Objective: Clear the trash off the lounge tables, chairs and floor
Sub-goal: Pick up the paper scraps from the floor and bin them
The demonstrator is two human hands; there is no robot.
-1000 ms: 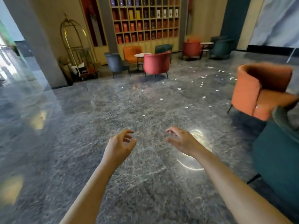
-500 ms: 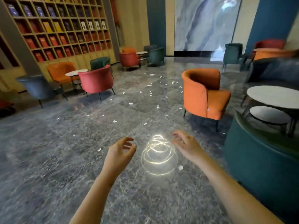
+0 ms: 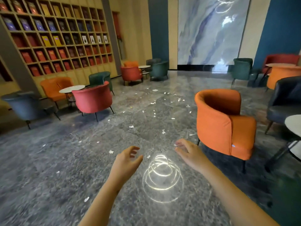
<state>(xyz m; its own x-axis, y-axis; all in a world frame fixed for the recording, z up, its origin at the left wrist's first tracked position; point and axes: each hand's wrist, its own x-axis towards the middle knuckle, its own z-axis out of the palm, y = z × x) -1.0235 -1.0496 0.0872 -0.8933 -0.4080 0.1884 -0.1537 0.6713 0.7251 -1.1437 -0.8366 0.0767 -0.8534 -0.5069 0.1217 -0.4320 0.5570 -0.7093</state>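
Note:
Several small white paper scraps (image 3: 154, 103) lie scattered over the grey marble floor (image 3: 48, 168), thickest between the red and orange chairs. One scrap (image 3: 111, 151) lies just left of my left hand, another (image 3: 86, 199) lies near my left forearm. My left hand (image 3: 126, 161) and my right hand (image 3: 187, 151) are held out in front of me at waist height, fingers loosely curled, holding nothing. Both hover well above the floor.
An orange armchair (image 3: 223, 124) stands close on the right. A red armchair (image 3: 92, 98) and a round white table (image 3: 71, 89) stand at the left. Another round table (image 3: 293, 124) and a dark chair (image 3: 283, 100) are at the right edge. Bookshelves (image 3: 53, 38) line the left wall.
My view has swung right and moved forward into the lounge. The orange armchair is nearer and the scraps are closer. Both hands keep the same empty pose.

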